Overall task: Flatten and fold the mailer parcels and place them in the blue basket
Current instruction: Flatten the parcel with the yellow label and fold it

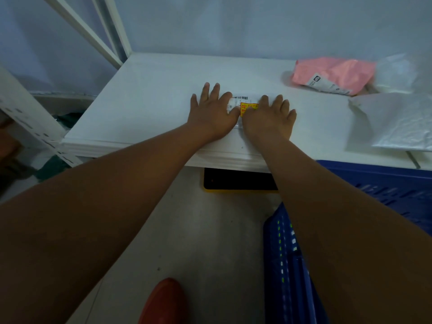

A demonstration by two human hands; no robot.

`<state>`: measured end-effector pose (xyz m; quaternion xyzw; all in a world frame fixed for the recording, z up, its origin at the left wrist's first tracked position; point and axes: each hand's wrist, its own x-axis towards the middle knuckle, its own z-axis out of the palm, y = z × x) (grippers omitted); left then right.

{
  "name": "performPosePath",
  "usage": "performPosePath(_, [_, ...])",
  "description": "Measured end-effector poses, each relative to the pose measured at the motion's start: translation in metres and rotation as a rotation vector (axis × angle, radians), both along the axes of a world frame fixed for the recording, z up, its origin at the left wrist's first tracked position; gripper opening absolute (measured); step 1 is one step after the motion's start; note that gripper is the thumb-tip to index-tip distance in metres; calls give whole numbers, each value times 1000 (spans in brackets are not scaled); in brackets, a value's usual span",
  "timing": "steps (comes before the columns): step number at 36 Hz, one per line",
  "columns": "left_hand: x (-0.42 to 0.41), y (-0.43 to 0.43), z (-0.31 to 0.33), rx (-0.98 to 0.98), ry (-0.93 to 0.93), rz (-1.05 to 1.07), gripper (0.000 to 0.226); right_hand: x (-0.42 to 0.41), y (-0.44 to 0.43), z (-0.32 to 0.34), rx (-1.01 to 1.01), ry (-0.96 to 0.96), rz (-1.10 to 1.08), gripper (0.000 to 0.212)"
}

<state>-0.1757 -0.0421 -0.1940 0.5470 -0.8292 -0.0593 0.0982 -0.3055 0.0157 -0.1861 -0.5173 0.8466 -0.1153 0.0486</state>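
1. A small white mailer (243,102) lies flat on the white shelf (152,94), near its front edge, mostly covered by both hands. What shows of it is a strip running left to right, so its long axis seems to lie across the shelf; its full outline is hidden.
2. The mailer carries a white label with a black barcode at its far edge and a yellow sticker (248,108) with red print between the two thumbs.
3. The left hand (211,113) lies palm down, fingers spread and pointing away from the person, pressing on the mailer's left part. It is flat and open, not gripping.
4. The right hand (268,120) lies the same way on the mailer's right part, fingers spread, flat and open, pressing rather than holding. The two thumbs nearly meet over the sticker.
5. Three more parcels lie at the right end of the shelf, well apart from the hands: one pink mailer (332,74) of smooth plastic film with a white label, crumpled and puffy; one grey-white mailer (395,125) with a wrinkled, slightly shiny skin, overhanging the front edge; one more pale bag (402,71) behind, blurred.
6. One blue basket (374,183) of slotted plastic stands on the floor below the shelf's right end, partly behind the right forearm.
7. One red shoe tip (163,300) shows on the grey floor.
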Motion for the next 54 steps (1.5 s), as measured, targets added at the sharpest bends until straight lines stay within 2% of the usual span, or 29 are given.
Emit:
performPosePath(18, [-1,5,0,24,0,25,65,0,-1,-1,-22,19,-9,61])
performPosePath(23, [0,1,-3,-42,183,20,76,1,-1,-3,-46,37,-13,59])
performPosePath(29, [2,0,-2,0,189,-19,43,1,-3,-4,-37,47,-11,58])
performPosePath(38, [-3,-3,16,163,259,102,40,4,-2,-1,9,60,-11,60])
performPosePath(45, [-1,-5,10,128,241,69,41,4,1,-1,10,67,6,61])
performPosePath(50, [0,7,4,17,105,-21,48,8,2,1,-102,176,-26,65])
performPosePath(54, [-1,10,5,-23,7,-101,54,11,1,-2,-196,246,175,57])
